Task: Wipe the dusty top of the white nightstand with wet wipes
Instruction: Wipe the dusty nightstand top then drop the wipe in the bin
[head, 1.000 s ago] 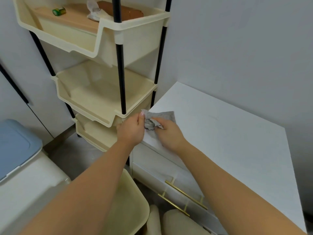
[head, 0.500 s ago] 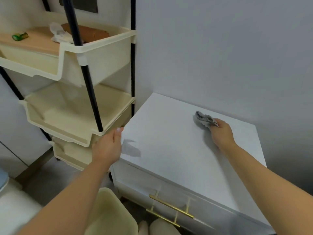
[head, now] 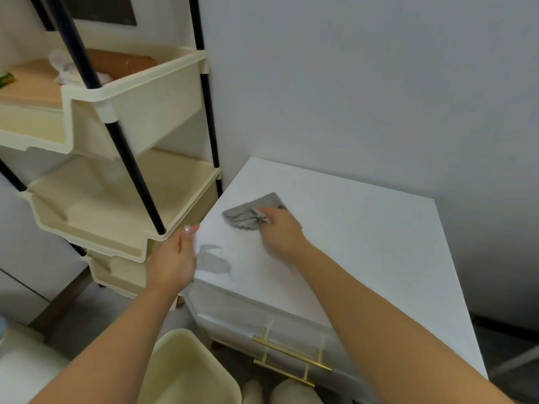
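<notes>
One wide-angle view, worn on the person's head, looks forward and steeply down onto the white nightstand [head: 364,243] from close above its front edge. The nightstand fills the middle and right; left of it stands the cream shelf rack [head: 122,199], behind it the grey wall [head: 350,83].

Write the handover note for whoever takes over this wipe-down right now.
Right hand: holds the crumpled grey wet wipe down on the white nightstand top, towards its back left.
Left hand: rests on the top's left edge; fingers hidden.
Done: wiping under way; a darker patch, perhaps damp, by the front left corner.
Left: how much is clean cannot be told; cover the whole top, right side included.
</notes>
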